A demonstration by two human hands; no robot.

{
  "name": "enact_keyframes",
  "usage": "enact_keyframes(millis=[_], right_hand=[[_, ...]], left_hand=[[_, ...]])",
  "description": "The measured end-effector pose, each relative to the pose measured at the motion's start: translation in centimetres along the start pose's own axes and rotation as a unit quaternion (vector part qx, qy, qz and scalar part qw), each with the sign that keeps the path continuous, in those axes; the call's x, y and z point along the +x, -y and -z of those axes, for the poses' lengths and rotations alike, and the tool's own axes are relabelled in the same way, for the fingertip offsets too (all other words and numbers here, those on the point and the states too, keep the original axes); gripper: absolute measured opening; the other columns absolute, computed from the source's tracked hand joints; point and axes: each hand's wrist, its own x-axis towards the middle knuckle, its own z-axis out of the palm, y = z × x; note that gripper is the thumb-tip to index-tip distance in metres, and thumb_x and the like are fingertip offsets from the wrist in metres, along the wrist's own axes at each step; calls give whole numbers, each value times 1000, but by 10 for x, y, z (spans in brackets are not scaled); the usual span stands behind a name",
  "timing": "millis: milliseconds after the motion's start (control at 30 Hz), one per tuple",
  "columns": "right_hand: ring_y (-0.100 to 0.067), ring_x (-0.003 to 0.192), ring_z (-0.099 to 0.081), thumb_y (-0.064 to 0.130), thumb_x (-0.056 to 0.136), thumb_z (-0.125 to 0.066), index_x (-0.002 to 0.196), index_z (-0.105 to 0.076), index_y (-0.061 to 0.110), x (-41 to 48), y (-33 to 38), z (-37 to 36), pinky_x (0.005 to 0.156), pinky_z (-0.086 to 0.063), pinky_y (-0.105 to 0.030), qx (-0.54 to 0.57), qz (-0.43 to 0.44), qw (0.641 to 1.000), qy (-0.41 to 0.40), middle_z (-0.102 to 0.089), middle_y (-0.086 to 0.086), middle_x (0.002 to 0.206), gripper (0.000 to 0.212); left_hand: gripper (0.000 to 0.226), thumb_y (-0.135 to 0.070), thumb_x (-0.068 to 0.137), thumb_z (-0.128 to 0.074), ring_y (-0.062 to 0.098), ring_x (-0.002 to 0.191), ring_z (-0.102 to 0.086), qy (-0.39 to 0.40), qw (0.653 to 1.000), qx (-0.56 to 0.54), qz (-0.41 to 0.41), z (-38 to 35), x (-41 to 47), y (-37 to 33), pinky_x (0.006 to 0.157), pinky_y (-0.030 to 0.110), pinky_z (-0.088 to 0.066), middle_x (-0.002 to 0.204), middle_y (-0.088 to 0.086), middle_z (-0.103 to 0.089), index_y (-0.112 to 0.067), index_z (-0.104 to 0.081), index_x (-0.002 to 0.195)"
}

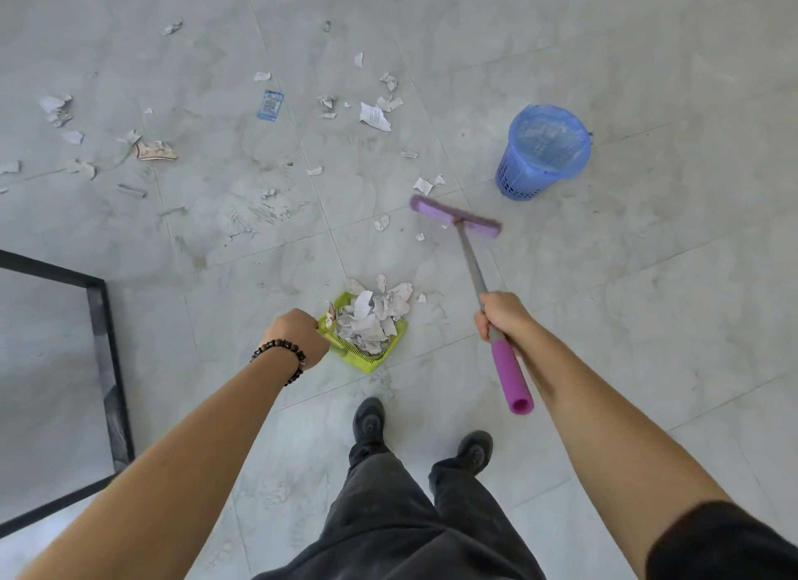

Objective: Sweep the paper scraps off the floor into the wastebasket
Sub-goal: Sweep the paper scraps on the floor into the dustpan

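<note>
Paper scraps (375,116) lie scattered over the grey tiled floor (647,299), most of them well ahead and to the left, a few just beside the broom head, and a heap (375,320) already piled in the dustpan near the person's feet. Largest of the task's things is the blue wastebasket (542,152), lined with a thin plastic bag and standing upright ahead to the right; it looks light and easy to knock over. The broom (455,217) comes next: a stiff grey shaft with a purple foam grip, its purple head resting on the floor near the wastebasket. The right hand (503,316) is closed round the shaft just above the foam (a fair place for short, controlled strokes). The green dustpan (395,346) is rigid plastic, and the left hand (298,335) grips its handle end, so it can probably be carried level from there. The scraps themselves are crumpled, very light and likely to flutter or spill; gentle sweeps and a slow tip into the wastebasket would suit them.
</note>
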Motion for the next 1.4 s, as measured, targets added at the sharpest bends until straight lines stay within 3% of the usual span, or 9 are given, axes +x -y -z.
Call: enact_keyframes(millis=[100,233,533,633,700,800,900,1067,1400], right_hand=[[-23,37,-43,2,82,-32,57,-47,5,23,22,-11,42,-37,-25,-11,1,1000,-17,-45,-8,34,29],[-23,38,-44,-5,75,-31,55,-48,2,26,14,-28,46,-40,-27,-44,-29,999,-9,-46,-12,41,27],[-19,39,-45,-1,88,-28,61,-48,5,-75,-68,-59,47,-39,-27,-114,-73,981,138,-46,-9,45,34],[-12,33,-42,6,93,-32,59,-44,7,-99,-77,-57,48,-40,-26,-66,-106,976,178,-44,-3,39,36],[-9,31,-40,13,95,-39,64,-44,11,-109,-73,-52,38,-36,-20,-1,-154,969,193,-44,3,39,32],[-4,24,-35,16,98,-34,58,-38,14,-120,-58,-43,27,-30,-13,136,-261,925,239,-38,5,37,40],[-3,25,-34,18,99,-34,47,-41,12,-125,-53,-35,26,-30,-14,171,-281,912,245,-36,7,39,52],[-2,26,-36,20,100,-38,42,-47,10,-136,-40,-15,26,-31,-12,217,-272,912,217,-38,6,42,59],[0,28,-38,21,101,-41,68,-43,13,-121,16,19,27,-34,-11,294,-196,918,181,-39,7,47,34]], left_hand=[[23,-7,79,-49,16,56,-49,-7,1000,3,0,-2,2,4,45,20,-36,71,2,-57,-7,-70,90],[21,-8,79,-50,16,56,-50,-12,1000,8,3,-3,3,8,44,19,-36,70,0,-57,-11,-69,88],[18,-8,78,-51,17,55,-49,-11,1000,5,-2,2,1,-1,45,19,-35,70,2,-56,-9,-68,84],[14,-7,77,-51,18,55,-48,-6,1000,2,-5,3,-2,0,45,20,-36,68,3,-55,-9,-65,78],[13,-6,77,-51,18,55,-49,-5,1000,-7,-6,4,-4,0,45,20,-37,69,3,-56,-10,-64,76],[15,-6,76,-51,18,55,-50,-4,1000,-15,-6,4,-11,3,46,20,-38,71,4,-58,-11,-65,76],[16,-7,76,-50,19,58,-53,-1,1000,-22,-12,1,-22,16,49,20,-40,68,2,-58,-14,-64,73],[17,-7,77,-49,19,57,-52,9,999,-48,-24,4,-28,32,48,19,-39,66,1,-57,-16,-59,67],[18,-4,76,-49,20,51,-44,13,995,-95,-34,45,-5,5,47,18,-34,62,1,-50,-10,-65,77]])
